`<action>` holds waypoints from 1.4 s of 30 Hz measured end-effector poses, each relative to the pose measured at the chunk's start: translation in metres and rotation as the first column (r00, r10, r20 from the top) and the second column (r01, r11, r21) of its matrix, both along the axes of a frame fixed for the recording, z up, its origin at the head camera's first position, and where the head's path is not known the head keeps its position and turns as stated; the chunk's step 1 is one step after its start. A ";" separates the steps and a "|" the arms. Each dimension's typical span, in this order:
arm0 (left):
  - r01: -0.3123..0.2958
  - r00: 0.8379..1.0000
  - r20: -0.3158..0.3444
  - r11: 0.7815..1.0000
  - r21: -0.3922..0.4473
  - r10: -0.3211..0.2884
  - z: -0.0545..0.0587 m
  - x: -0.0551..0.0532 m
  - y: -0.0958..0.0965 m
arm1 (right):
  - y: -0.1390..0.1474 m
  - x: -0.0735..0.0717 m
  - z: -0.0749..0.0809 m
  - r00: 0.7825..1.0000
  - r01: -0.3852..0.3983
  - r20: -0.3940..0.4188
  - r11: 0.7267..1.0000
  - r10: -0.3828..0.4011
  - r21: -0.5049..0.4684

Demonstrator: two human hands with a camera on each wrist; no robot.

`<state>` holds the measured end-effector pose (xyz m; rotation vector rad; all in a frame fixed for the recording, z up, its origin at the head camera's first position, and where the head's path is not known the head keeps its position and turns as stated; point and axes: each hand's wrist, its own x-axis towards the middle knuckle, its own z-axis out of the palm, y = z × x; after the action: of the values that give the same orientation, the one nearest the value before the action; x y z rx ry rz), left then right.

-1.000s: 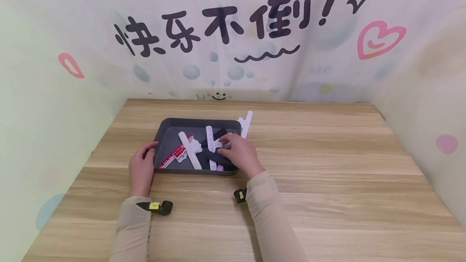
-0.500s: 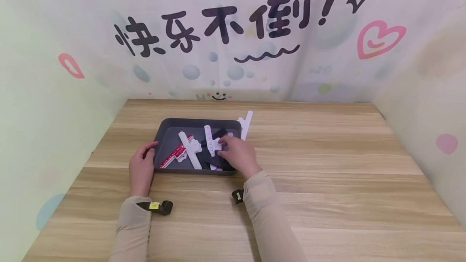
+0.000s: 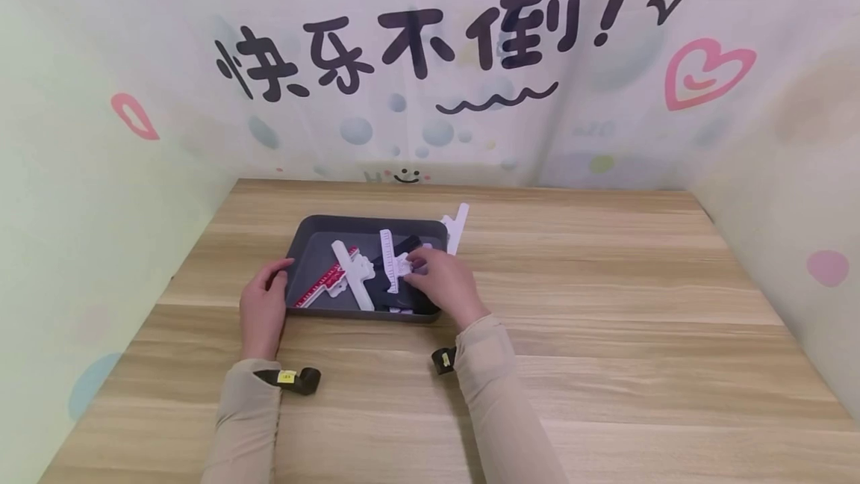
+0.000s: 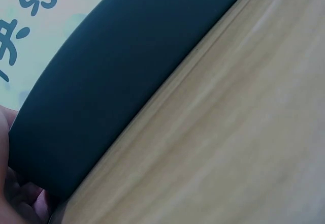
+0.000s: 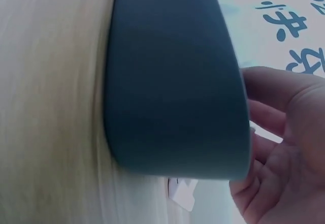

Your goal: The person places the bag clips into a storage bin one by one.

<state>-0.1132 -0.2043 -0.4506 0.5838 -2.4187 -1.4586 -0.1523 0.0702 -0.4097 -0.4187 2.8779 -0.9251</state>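
A dark grey tray (image 3: pixel 369 225) with several clips in it lies on the table. My left hand (image 3: pixel 263 312) grips its left end; in the left wrist view the tray wall (image 4: pixel 127 66) hides most of the fingers. Over the tray's right part, my right hand (image 3: pixel 449 286) pinches a white clip with ruler marks (image 3: pixel 387 252) by its handle. The tray wall (image 5: pixel 172 82) covers that clip in the right wrist view. To its left, a plain white clip (image 3: pixel 353 275) lies across a red ruler-marked clip (image 3: pixel 316 287). Black clips (image 3: pixel 422 305) lie beneath my right hand, partly hidden.
Another white clip (image 3: pixel 458 225) stands outside the tray by its back right corner. The wooden table (image 3: pixel 605 320) extends to both sides and in front. A printed cloth (image 3: pixel 430 125) hangs behind the table's back edge.
The white ruler-marked clip has been lifted and drawn back off the black clips by my right hand, which then shifted slightly right. My left hand stays on the tray.
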 end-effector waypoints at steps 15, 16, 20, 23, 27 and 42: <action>-0.003 1.000 0.022 1.000 0.013 0.002 0.000 -0.001 -0.002 | 0.028 -0.012 -0.020 0.973 0.230 0.150 0.742 -0.174 -0.630; -0.002 1.000 0.021 1.000 0.011 0.001 0.000 -0.001 -0.002 | 0.030 -0.013 -0.022 0.970 0.243 0.164 0.706 -0.179 -0.665; -0.002 1.000 0.009 1.000 0.008 0.002 0.001 -0.001 -0.003 | 0.036 -0.016 -0.033 0.955 0.298 0.234 0.570 -0.183 -0.766; -0.002 1.000 0.008 1.000 0.004 0.001 0.000 -0.001 -0.003 | 0.037 -0.018 -0.040 0.934 0.358 0.297 0.485 -0.199 -0.798; 0.001 1.000 0.021 1.000 0.010 -0.001 -0.001 -0.001 -0.003 | 0.037 -0.021 -0.047 0.913 0.406 0.331 0.437 -0.240 -0.803; 0.005 1.000 0.002 1.000 0.014 -0.005 -0.003 -0.002 -0.003 | 0.040 -0.038 -0.053 0.922 0.386 0.282 0.553 -0.266 -0.739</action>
<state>-0.1148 -0.2071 -0.4538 0.5824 -2.4150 -1.4788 -0.1899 0.1097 -0.4631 0.1759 2.2734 -2.1949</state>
